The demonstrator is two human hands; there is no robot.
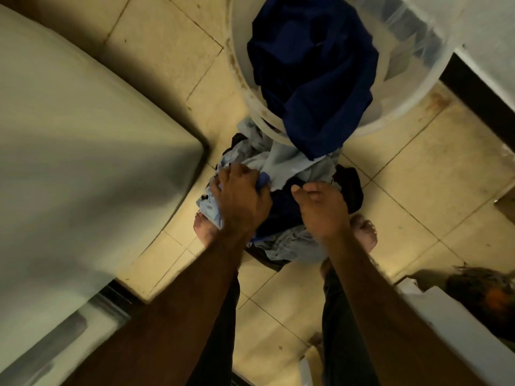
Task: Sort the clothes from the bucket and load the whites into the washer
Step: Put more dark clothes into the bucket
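Clothes pile (295, 168) on the floor (404, 190) below the bucket (245, 87): left hand (241, 199), nearer, fingers clenched on a pale blue garment (281, 165); right hand (323, 211) curled over dark cloth (281, 207), grip indeterminate.

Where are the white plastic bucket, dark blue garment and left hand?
white plastic bucket (242, 87), head view, left rim.
dark blue garment (315, 73), head view, middle of the fabric.
left hand (242, 196), head view, back of hand, gripping pale blue cloth (206, 206).

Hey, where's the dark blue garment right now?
Head view, top centre: the dark blue garment drapes out of the white bucket over its near rim, its end reaching the clothes pile on the floor.
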